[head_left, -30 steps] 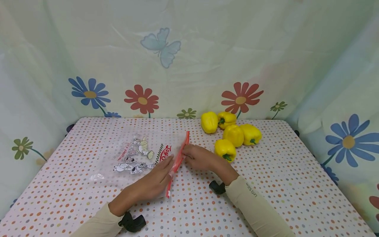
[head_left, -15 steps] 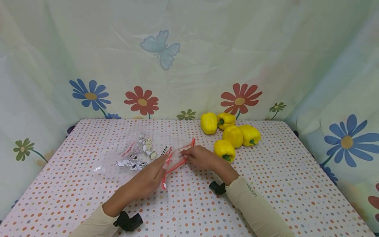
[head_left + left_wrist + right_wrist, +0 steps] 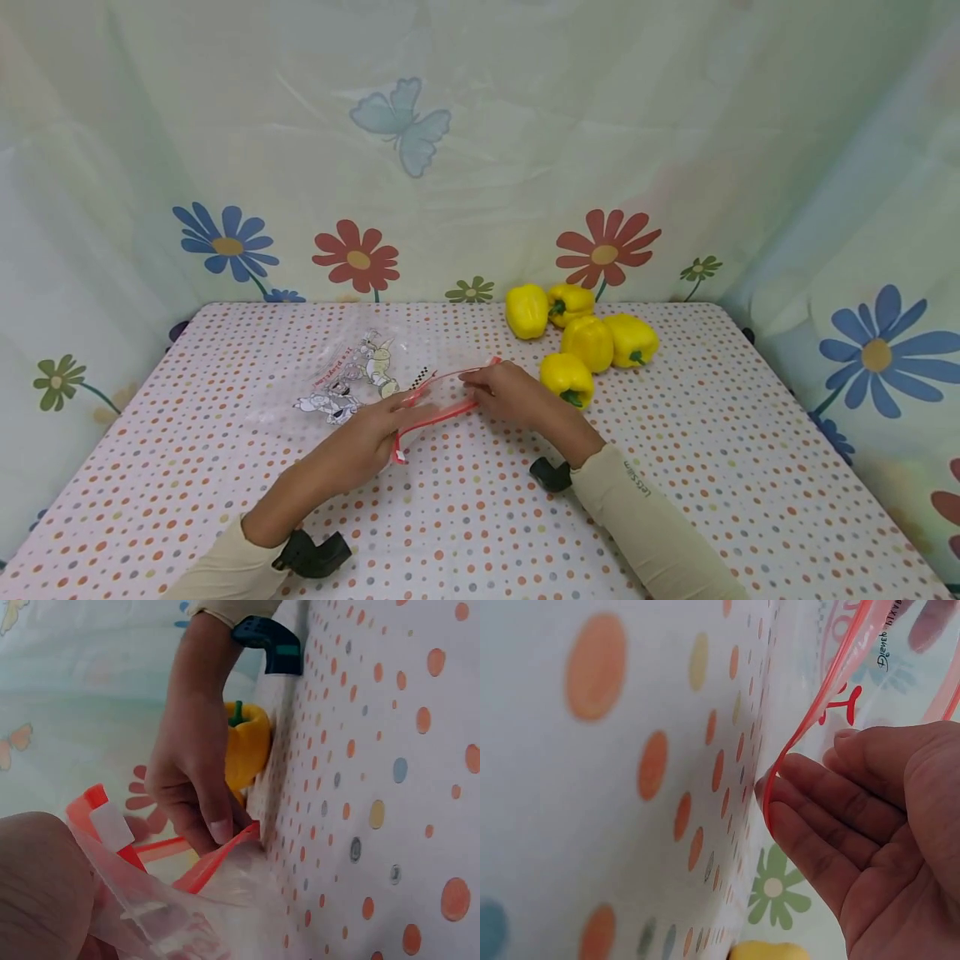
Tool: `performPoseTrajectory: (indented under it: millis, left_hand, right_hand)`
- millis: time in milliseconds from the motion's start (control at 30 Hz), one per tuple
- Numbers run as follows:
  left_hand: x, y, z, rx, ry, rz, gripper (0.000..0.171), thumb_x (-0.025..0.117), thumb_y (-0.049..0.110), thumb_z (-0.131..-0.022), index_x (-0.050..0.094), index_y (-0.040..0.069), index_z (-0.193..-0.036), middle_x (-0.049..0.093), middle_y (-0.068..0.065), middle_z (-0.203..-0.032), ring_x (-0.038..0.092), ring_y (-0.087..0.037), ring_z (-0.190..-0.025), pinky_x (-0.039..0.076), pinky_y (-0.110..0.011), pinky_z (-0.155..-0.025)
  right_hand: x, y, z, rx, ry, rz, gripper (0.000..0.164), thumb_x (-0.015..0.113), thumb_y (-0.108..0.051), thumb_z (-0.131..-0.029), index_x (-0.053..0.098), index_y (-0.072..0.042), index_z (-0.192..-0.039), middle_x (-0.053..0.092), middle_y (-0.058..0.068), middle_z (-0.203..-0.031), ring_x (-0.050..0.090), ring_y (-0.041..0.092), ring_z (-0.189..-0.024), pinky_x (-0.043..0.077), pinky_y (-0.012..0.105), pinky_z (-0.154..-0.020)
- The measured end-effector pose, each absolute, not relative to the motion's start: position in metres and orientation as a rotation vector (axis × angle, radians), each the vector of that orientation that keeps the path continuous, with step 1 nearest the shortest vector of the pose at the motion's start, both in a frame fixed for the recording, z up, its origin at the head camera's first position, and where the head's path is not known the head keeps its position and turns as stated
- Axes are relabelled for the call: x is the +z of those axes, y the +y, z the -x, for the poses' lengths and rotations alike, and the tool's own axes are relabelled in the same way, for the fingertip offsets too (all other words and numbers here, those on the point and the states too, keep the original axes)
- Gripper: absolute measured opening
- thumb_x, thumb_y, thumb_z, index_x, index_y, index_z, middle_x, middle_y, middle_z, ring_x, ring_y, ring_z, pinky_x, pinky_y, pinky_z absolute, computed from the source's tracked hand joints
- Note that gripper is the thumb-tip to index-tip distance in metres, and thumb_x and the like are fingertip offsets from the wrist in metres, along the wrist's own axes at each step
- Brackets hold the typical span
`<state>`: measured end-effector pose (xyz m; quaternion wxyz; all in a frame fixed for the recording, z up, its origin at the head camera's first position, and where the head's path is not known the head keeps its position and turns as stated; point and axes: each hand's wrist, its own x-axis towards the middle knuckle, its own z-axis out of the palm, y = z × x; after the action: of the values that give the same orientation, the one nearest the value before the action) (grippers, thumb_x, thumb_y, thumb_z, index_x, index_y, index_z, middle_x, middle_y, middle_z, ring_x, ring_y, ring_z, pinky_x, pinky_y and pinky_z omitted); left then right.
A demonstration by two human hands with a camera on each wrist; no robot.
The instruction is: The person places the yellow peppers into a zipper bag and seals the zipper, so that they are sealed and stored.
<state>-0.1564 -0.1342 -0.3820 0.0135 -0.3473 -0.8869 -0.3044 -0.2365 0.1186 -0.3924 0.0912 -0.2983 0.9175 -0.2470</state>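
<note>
A clear zip bag (image 3: 341, 392) with cartoon prints and a red zip rim lies on the table, its mouth spread apart between the hands. My left hand (image 3: 367, 442) grips the rim at its left, thumb across the opening; in the left wrist view, plastic (image 3: 150, 907) overlaps that hand. My right hand (image 3: 510, 400) holds the rim near its far right corner. In the right wrist view, its curled fingers (image 3: 825, 825) meet the red rim (image 3: 810, 724), with the thumb (image 3: 877, 754) a little apart. Nothing shows inside the bag.
Several yellow bell peppers (image 3: 588, 343) lie clustered at the back right, just beyond the right hand. The table (image 3: 675, 475) has a dotted cover. A floral curtain (image 3: 487, 167) stands behind and at both sides. Black wrist mounts (image 3: 311, 557) sit on both arms.
The bag's mouth has gone from nearly flat to spread apart. My left hand has moved left with its side of the rim, while the right hand has stayed almost in place.
</note>
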Motion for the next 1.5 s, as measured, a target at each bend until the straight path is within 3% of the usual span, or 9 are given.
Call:
performPoseTrajectory:
  millis: [133,233,433,733,867,967,1167,1333,1500]
  left_hand:
    - [-0.381,-0.132,0.154,-0.848,-2.766,0.993,0.043,0.05,-0.011,-0.09,0.06,-0.002,-0.131,0.049,-0.026,-0.138,0.051,-0.039,-0.123,0.053,-0.038,-0.079]
    - [-0.38,-0.129,0.153,-0.849,-2.744,0.867,0.038,0.057,-0.007,-0.09,0.059,-0.008,-0.128,0.053,-0.025,-0.134,0.058,-0.036,-0.113,0.052,-0.032,-0.067]
    - [-0.383,-0.122,0.152,-0.745,-2.802,0.668,0.056,0.079,0.011,-0.08,0.059,-0.006,-0.129,0.049,-0.023,-0.14,0.043,-0.038,-0.131,0.043,-0.049,-0.1]
    - [-0.383,-0.122,0.151,-0.735,-2.944,0.645,0.037,0.058,-0.006,-0.086,0.065,-0.004,-0.123,0.051,-0.026,-0.135,0.047,-0.039,-0.126,0.047,-0.048,-0.092]
    - [-0.382,-0.121,0.15,-0.735,-2.991,0.603,0.031,0.053,-0.003,-0.09,0.066,-0.008,-0.117,0.061,-0.023,-0.119,0.061,-0.026,-0.087,0.051,-0.034,-0.067]
    - [-0.379,-0.12,0.15,-0.776,-2.983,0.533,0.025,0.052,0.004,-0.095,0.068,-0.008,-0.11,0.066,-0.015,-0.096,0.046,-0.016,-0.06,0.042,-0.03,-0.054]
    - [-0.38,-0.127,0.157,-0.762,-2.898,0.416,0.018,0.059,0.007,-0.094,0.071,0.002,-0.082,0.044,0.001,-0.054,0.039,-0.011,-0.045,0.035,-0.027,-0.043]
    - [-0.384,-0.132,0.163,-0.751,-2.874,0.363,0.025,0.068,0.003,-0.086,0.07,-0.007,-0.109,0.069,-0.014,-0.082,0.041,-0.011,-0.046,0.034,-0.026,-0.041]
    - [-0.381,-0.135,0.166,-0.819,-2.799,0.394,0.029,0.063,-0.006,-0.083,0.067,-0.01,-0.112,0.064,-0.024,-0.117,0.051,-0.017,-0.058,0.038,-0.027,-0.044]
  right_hand:
    - [-0.392,0.118,0.235,-0.724,2.721,0.868,0.033,0.057,-0.013,-0.097,0.063,-0.006,-0.129,0.064,0.002,-0.126,0.06,0.012,-0.108,0.05,0.033,-0.092]
    - [-0.39,0.117,0.234,-0.709,2.722,0.859,0.033,0.058,-0.013,-0.097,0.064,-0.006,-0.129,0.066,0.003,-0.123,0.062,0.012,-0.094,0.051,0.031,-0.086]
    - [-0.388,0.115,0.232,-0.699,2.728,0.861,0.033,0.06,-0.01,-0.095,0.064,-0.006,-0.128,0.069,0.004,-0.115,0.058,0.01,-0.078,0.051,0.025,-0.073]
    - [-0.387,0.115,0.23,-0.726,2.723,0.851,0.033,0.06,-0.013,-0.096,0.064,-0.005,-0.128,0.069,0.003,-0.111,0.058,0.01,-0.084,0.051,0.024,-0.075]
    - [-0.388,0.116,0.231,-0.738,2.726,0.883,0.032,0.06,-0.012,-0.096,0.065,-0.004,-0.127,0.069,0.004,-0.109,0.057,0.009,-0.078,0.05,0.023,-0.07]
    - [-0.389,0.116,0.231,-0.74,2.73,0.897,0.031,0.059,-0.011,-0.096,0.065,-0.003,-0.126,0.07,0.004,-0.108,0.056,0.009,-0.076,0.05,0.024,-0.068]
    - [-0.387,0.115,0.231,-0.712,2.721,0.864,0.032,0.06,-0.012,-0.096,0.065,-0.004,-0.126,0.069,0.003,-0.111,0.056,0.01,-0.081,0.05,0.023,-0.074]
    - [-0.387,0.115,0.23,-0.703,2.705,0.87,0.032,0.059,-0.012,-0.096,0.065,-0.004,-0.127,0.069,0.003,-0.11,0.056,0.012,-0.078,0.05,0.023,-0.071]
    - [-0.387,0.114,0.228,-0.721,2.701,0.94,0.031,0.059,-0.011,-0.096,0.065,-0.003,-0.125,0.069,0.004,-0.113,0.061,0.01,-0.088,0.052,0.026,-0.08]
